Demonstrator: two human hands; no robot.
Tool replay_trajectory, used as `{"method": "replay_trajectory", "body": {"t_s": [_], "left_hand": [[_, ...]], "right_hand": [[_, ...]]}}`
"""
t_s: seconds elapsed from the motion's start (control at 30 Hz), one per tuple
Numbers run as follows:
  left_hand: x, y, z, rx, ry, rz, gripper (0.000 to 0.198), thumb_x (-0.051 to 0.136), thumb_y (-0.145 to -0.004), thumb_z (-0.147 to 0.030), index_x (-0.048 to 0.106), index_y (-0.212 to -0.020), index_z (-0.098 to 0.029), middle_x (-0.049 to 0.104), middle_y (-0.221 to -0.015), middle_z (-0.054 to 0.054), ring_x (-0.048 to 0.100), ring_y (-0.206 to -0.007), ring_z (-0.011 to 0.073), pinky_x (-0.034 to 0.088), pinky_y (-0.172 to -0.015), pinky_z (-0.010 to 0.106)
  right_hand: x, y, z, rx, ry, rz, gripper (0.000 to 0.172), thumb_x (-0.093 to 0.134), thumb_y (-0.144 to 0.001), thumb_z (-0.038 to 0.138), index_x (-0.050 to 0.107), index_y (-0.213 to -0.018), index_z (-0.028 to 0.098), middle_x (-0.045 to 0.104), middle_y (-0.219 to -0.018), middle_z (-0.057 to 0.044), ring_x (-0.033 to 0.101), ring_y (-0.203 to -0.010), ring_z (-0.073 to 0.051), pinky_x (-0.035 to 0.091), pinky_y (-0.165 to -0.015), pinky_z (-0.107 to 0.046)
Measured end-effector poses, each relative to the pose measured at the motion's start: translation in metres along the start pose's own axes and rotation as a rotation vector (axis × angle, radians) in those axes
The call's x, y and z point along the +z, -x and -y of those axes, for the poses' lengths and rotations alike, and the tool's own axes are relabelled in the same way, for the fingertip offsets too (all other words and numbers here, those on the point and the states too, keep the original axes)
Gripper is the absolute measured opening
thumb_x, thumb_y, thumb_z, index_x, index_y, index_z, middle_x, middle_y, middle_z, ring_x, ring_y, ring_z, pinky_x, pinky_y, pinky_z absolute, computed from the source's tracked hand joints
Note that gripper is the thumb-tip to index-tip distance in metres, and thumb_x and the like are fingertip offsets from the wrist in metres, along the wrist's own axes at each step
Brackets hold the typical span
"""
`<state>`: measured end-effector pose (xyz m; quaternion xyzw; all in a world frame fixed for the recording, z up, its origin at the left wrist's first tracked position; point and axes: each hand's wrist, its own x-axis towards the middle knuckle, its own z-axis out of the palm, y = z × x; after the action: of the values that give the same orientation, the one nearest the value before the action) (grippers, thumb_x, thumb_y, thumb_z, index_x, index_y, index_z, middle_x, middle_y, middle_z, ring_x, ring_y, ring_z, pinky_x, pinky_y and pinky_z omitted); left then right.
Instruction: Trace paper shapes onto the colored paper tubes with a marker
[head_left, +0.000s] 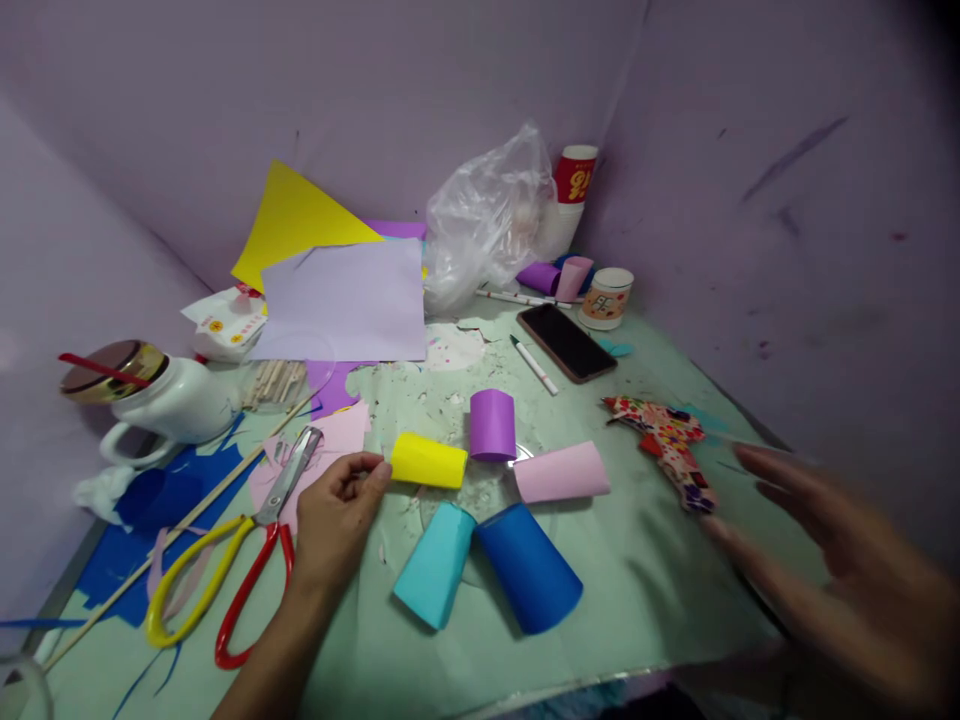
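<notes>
My left hand [346,515] is closed, its thumb and forefinger at the left end of a yellow paper tube [429,460]. Around a clear round disc [487,570], largely covered, lie more rolled paper pieces: a purple one [493,425], a pink one [562,473], a dark blue one [531,568] and a light blue one [436,565]. Off to the right, my right hand [847,575] is open and a little blurred, thumb and fingers apart. Just left of it sits a red floral-patterned item [664,445] whose kind I cannot make out.
Scissors [274,525] with yellow and red handles and a long thin stick [202,510] lie left. Behind stand a white mug [176,400], paper sheets [349,300], a plastic bag [487,220] and a paper cup [606,298]. A phone [566,340] and pen [534,365] lie back right.
</notes>
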<state>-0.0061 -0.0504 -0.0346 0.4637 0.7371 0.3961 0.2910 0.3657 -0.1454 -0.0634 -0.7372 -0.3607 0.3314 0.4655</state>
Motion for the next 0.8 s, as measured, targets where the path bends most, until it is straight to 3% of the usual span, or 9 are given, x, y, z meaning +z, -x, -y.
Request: {"method": "replay_trajectory", "body": {"t_s": [0.03, 0.1, 0.17, 0.23, 0.33, 0.43, 0.6, 0.8], "left_hand": [[0.002, 0.000, 0.000, -0.008, 0.004, 0.017, 0.034, 0.066, -0.063, -0.046, 0.069, -0.078, -0.016, 0.067, -0.063, 0.003, 0.059, -0.060, 0.0184, 0.045, -0.051, 0.027], [0.007, 0.001, 0.000, -0.029, 0.022, 0.039, 0.037, 0.067, -0.061, -0.047, 0.069, -0.081, -0.015, 0.067, -0.064, 0.003, 0.059, -0.062, 0.0193, 0.044, -0.051, 0.027], [0.010, 0.002, -0.001, -0.051, 0.049, 0.063, 0.036, 0.069, -0.060, -0.044, 0.069, -0.080, -0.014, 0.067, -0.064, 0.003, 0.059, -0.061, 0.0186, 0.043, -0.051, 0.027], [0.012, 0.002, -0.002, -0.061, 0.098, 0.098, 0.030, 0.070, -0.059, -0.040, 0.067, -0.074, -0.014, 0.066, -0.062, 0.002, 0.057, -0.057, 0.0156, 0.043, -0.051, 0.025], [0.009, 0.000, -0.006, -0.080, 0.266, 0.107, 0.023, 0.071, -0.062, -0.036, 0.061, -0.068, -0.015, 0.055, -0.048, -0.004, 0.045, -0.042, 0.0082, 0.033, -0.041, 0.019], [0.001, -0.005, -0.009, -0.093, 0.519, 0.026, 0.024, 0.072, -0.062, -0.034, 0.056, -0.069, -0.017, 0.043, -0.037, -0.010, 0.031, -0.033, 0.0044, 0.020, -0.035, 0.017], [-0.011, -0.014, -0.012, -0.052, 0.670, -0.078, 0.029, 0.073, -0.055, -0.032, 0.053, -0.069, -0.017, 0.044, -0.039, -0.010, 0.036, -0.034, 0.0043, 0.024, -0.036, 0.015], [-0.015, -0.009, -0.004, -0.014, 0.689, -0.166, 0.029, 0.075, -0.056, -0.030, 0.053, -0.070, -0.017, 0.046, -0.039, -0.010, 0.038, -0.035, 0.0043, 0.027, -0.037, 0.015]], "right_hand": [[0.012, 0.005, 0.017, -0.096, 0.037, 0.068, 0.058, 0.086, -0.050, 0.032, 0.070, -0.105, 0.038, 0.060, -0.129, 0.004, 0.049, -0.126, -0.031, 0.032, -0.114, -0.040], [0.036, 0.014, 0.049, -0.479, 0.194, 0.181, 0.042, 0.076, -0.066, 0.038, 0.068, -0.108, 0.038, 0.063, -0.123, -0.001, 0.055, -0.118, -0.031, 0.037, -0.110, -0.047], [0.054, 0.024, 0.071, -0.728, 0.278, 0.531, 0.035, 0.070, -0.075, 0.028, 0.067, -0.109, 0.035, 0.069, -0.108, -0.004, 0.065, -0.098, -0.025, 0.055, -0.086, -0.037], [0.063, 0.032, 0.081, -0.818, 0.349, 0.927, 0.023, 0.060, -0.082, 0.019, 0.068, -0.101, 0.029, 0.071, -0.092, -0.003, 0.067, -0.083, -0.018, 0.055, -0.072, -0.027], [0.071, 0.040, 0.082, -0.817, 0.414, 1.205, 0.016, 0.054, -0.087, 0.018, 0.068, -0.094, 0.023, 0.071, -0.083, -0.001, 0.066, -0.078, -0.014, 0.051, -0.072, -0.023], [0.081, 0.044, 0.080, -0.811, 0.404, 1.326, 0.018, 0.053, -0.089, 0.019, 0.068, -0.099, 0.021, 0.073, -0.091, -0.001, 0.066, -0.088, -0.014, 0.048, -0.083, -0.023], [0.111, 0.045, 0.083, -0.856, 0.428, 1.413, 0.033, 0.062, -0.085, 0.023, 0.063, -0.118, 0.021, 0.068, -0.115, -0.004, 0.060, -0.109, -0.019, 0.041, -0.098, -0.029], [0.148, 0.031, 0.096, -0.928, 0.492, 1.333, 0.055, 0.065, -0.077, 0.016, 0.052, -0.131, 0.019, 0.059, -0.129, -0.011, 0.059, -0.110, -0.024, 0.046, -0.091, -0.033]]}}
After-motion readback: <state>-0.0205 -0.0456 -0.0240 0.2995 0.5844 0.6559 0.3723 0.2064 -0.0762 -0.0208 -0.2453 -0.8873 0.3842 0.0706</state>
